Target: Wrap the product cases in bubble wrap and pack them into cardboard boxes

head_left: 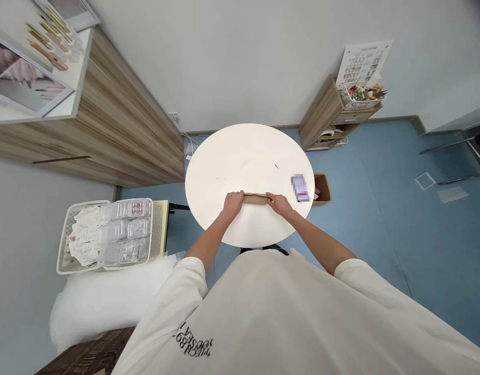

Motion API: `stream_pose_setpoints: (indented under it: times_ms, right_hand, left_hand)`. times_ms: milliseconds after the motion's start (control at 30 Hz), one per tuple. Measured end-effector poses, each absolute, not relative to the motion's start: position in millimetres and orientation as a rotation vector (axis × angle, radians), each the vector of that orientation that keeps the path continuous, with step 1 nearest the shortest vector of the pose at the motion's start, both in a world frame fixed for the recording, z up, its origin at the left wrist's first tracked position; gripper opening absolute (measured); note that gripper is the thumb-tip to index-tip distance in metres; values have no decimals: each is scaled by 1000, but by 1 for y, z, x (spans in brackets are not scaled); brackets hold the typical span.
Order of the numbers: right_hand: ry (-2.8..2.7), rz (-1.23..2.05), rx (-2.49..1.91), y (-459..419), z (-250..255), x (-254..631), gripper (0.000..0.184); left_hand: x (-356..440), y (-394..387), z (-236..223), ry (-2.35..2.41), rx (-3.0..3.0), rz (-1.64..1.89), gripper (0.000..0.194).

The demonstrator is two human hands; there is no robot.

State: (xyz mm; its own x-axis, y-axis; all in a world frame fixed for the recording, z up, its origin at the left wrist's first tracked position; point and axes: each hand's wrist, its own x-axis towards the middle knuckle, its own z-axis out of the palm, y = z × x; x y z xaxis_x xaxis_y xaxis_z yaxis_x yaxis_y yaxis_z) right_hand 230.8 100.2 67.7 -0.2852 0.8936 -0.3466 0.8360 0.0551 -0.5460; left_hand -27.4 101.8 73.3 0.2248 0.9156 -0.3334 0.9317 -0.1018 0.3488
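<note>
Over the front half of a round white table (pixel 247 148), a small flat brown cardboard box (pixel 255 199) is held between my two hands. My left hand (pixel 234 202) grips its left end with the fingers closed. At the right end, my right hand (pixel 278 202) pinches the box near its upper corner. A dark gap runs along the far edge of the cardboard; what lies inside cannot be made out. To the right of my right hand, a purple item (pixel 300 188), blurred in the picture, lies on the table.
An open cardboard carton (pixel 321 188) stands on the floor right of the table. White baskets (pixel 63 245) with clear plastic boxes and cards sit at left, above white plastic wrap (pixel 107 297). A wooden cabinet (pixel 134 114) and a small shelf unit (pixel 321 114) stand by the wall.
</note>
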Motion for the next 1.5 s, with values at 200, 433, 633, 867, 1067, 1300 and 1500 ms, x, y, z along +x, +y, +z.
stream_pose_setpoints:
  times_ms: [200, 433, 633, 867, 1067, 1300, 1500]
  right_hand:
    - [-2435, 944, -1766, 98, 70, 233, 44]
    - [-2470, 936, -1705, 98, 70, 236, 48]
    - [-2605, 728, -1683, 82, 59, 231, 57]
    - [-2660, 711, -1756, 70, 48, 228, 65]
    - [-2722, 610, -1839, 61, 42, 224, 72]
    - [-2645, 700, -1919, 63, 46, 219, 79]
    - [-2356, 917, -1887, 52, 52, 210, 67]
  left_hand:
    - [-44, 101, 71, 1629, 2255, -117, 28]
    - [-61, 100, 58, 1504, 2180, -17, 46]
    - [-51, 86, 48, 1551, 2237, -29, 62]
    - [-41, 68, 35, 1611, 2211, -30, 78]
    - [-31, 58, 30, 1765, 2178, -56, 94]
    - [-29, 65, 36, 1736, 2050, -73, 91]
    - [-35, 54, 45, 1690, 1932, 106, 67]
